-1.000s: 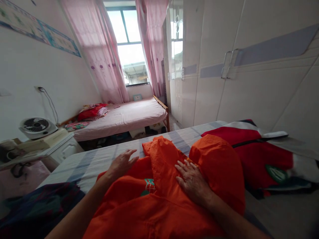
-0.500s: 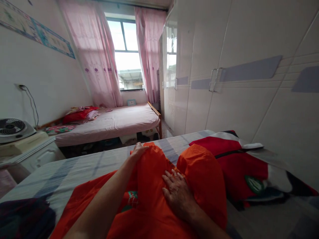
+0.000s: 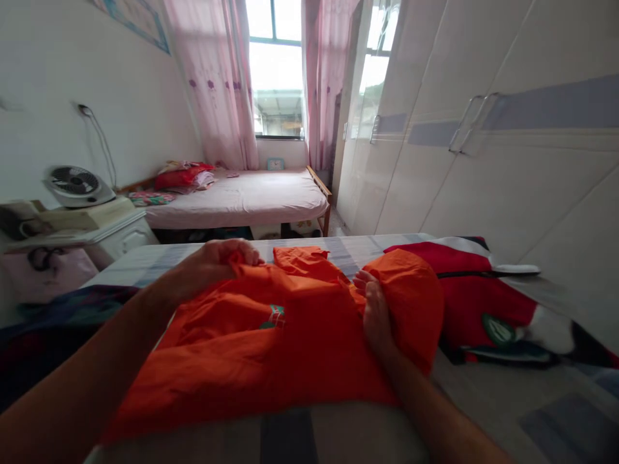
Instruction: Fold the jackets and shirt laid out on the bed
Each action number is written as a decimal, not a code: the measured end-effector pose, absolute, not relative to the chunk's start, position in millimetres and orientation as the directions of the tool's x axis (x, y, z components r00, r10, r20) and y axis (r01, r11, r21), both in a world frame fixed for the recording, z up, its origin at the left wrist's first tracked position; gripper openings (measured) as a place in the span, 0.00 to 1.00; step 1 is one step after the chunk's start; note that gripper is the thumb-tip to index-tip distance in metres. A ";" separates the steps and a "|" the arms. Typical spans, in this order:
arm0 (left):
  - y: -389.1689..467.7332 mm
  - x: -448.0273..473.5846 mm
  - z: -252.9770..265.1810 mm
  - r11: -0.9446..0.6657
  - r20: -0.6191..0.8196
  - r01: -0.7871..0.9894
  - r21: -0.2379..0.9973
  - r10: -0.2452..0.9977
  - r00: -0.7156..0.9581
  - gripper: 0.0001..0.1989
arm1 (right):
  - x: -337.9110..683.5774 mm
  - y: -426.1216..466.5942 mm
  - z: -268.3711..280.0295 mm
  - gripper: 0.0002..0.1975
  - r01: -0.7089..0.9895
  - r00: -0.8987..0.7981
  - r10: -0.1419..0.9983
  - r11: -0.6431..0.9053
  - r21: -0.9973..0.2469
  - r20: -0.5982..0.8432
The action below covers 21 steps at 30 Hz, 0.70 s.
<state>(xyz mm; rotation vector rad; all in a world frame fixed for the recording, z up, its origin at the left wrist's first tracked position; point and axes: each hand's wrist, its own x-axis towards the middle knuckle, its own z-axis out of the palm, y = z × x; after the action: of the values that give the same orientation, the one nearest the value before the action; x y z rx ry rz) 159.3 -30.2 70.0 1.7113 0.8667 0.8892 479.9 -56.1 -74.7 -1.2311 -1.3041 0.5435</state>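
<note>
Shifted since the earlier frame: left hand farther left, with cloth of the orange garment drawn up in its fingers; right hand tipped from flat toward its side. Nearest, below the garment's front edge, a bare strip of striped bedsheet. On that sheet, in the middle, the orange garment, spread and rumpled, with a green-and-white emblem showing between folds. Best to keep the right palm light beside the bulging part while guiding the lifted cloth low and evenly, so as not to drag or crease the layers beneath. On the left, fingers closed around a gathered bit of orange cloth; on the right, fingers extended and unclenched, resting against the bulge without visibly gripping. Just beside, to the right, a red, white and black garment; to the left, dark plaid cloth. Farther off, a fan, a pink-sheeted bed and pink curtains.
</note>
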 end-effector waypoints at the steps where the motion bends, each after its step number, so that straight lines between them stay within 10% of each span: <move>1: -45.9 142.0 61.0 -0.272 0.155 0.185 0.944 0.864 0.479 0.06 | 481.2 -56.4 -72.6 0.26 0.310 0.256 0.876 0.327 -0.893 0.410; 10: -128.2 85.5 -9.9 0.099 -0.161 0.352 0.931 0.976 0.150 0.10 | 463.1 -80.8 -27.8 0.20 0.534 -0.180 0.940 0.341 -0.774 0.290; 14: -135.4 87.7 -15.4 -0.027 -0.047 0.482 0.876 0.989 0.139 0.14 | 448.7 -99.1 -24.3 0.19 0.634 -0.403 0.868 0.494 -0.594 0.291; 21: -136.2 97.4 -23.8 -0.200 0.137 0.888 0.414 0.978 0.157 0.12 | 443.0 -114.5 -22.4 0.18 0.630 -0.638 0.768 0.568 -0.530 0.065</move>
<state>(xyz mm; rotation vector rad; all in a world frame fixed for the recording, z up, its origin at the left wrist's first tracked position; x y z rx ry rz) 97.4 -136.2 -23.8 2.1963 1.8162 0.5541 443.0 -114.5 -22.4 -1.1522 -2.5155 0.6814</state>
